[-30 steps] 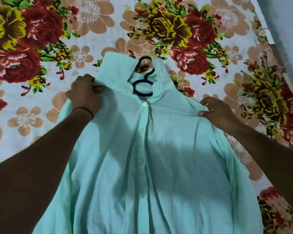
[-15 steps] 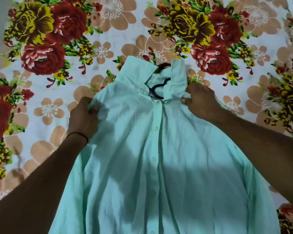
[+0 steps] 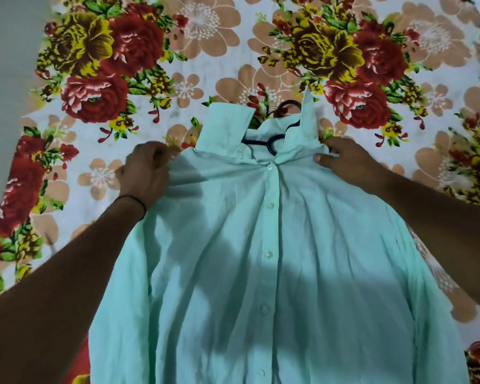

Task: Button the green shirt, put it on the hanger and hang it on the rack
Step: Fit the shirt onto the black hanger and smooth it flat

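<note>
The pale green shirt [image 3: 275, 259] lies face up on a flowered bedsheet [image 3: 205, 51], buttoned down the front with its collar standing up. A dark hanger [image 3: 272, 141] sits inside the neck; its hook pokes out past the collar and the rest is hidden under the cloth. My left hand [image 3: 144, 173] pinches the fabric at the shirt's left shoulder. My right hand [image 3: 344, 159] grips the cloth beside the right collar point. Both forearms stretch over the shirt's sides.
The flowered sheet covers the whole bed around the shirt. A plain grey wall or floor strip [image 3: 6, 65] shows along the left edge. No rack is in view.
My right hand came in from the right shoulder to the collar and holds there. The shirt's neck has been tugged and the collar now stands more open. The view has drifted a little.
</note>
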Demonstrator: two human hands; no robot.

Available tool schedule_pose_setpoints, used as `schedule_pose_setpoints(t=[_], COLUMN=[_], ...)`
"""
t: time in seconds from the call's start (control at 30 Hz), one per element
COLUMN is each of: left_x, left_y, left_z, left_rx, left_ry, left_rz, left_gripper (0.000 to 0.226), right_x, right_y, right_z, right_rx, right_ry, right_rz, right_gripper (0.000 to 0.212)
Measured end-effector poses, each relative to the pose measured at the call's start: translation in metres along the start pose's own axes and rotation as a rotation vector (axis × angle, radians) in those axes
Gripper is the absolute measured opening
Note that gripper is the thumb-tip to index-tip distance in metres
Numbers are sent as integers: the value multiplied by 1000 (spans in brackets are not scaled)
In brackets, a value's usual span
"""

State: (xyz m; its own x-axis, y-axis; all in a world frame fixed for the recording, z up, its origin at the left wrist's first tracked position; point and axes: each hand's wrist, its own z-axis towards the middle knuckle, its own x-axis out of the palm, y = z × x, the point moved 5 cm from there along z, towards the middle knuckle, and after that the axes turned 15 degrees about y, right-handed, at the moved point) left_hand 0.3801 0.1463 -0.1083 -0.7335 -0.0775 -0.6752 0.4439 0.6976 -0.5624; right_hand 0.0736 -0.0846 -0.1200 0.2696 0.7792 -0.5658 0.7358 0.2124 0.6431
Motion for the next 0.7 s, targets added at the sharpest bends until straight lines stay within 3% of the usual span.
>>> schedule_pose_setpoints(t=[0.13,0.17,0.27,0.33,0.43,0.6,0.7], left_x=[11,10,-2,-14,-25,-59,-93], left_y=[-25,-30,-42,-57,-89,-137,-157], left_z=[14,13,3,-13,-50,-110,-146], left_rx=[58,56,129,224,411,596,645], left_ry=[171,191,210,215,249,146,-64], left_rz=[-107,-144,-111,-26,15,22,35], left_gripper=[72,72,49,48,34,28,23], right_x=[4,3,-4,-9,-14,-27,-50], right_y=[18,19,26,34,57,103,127], right_z=[-15,-20,-40,-54,-76,-123,-166], right_rx=[-100,-116,-161,-180,-248,-369,-415], right_ry=[-18,-24,9,47,73,44,-18], right_rz=[323,344,341,307,219,173,123], right_gripper=[30,33,26,16,23,26,7])
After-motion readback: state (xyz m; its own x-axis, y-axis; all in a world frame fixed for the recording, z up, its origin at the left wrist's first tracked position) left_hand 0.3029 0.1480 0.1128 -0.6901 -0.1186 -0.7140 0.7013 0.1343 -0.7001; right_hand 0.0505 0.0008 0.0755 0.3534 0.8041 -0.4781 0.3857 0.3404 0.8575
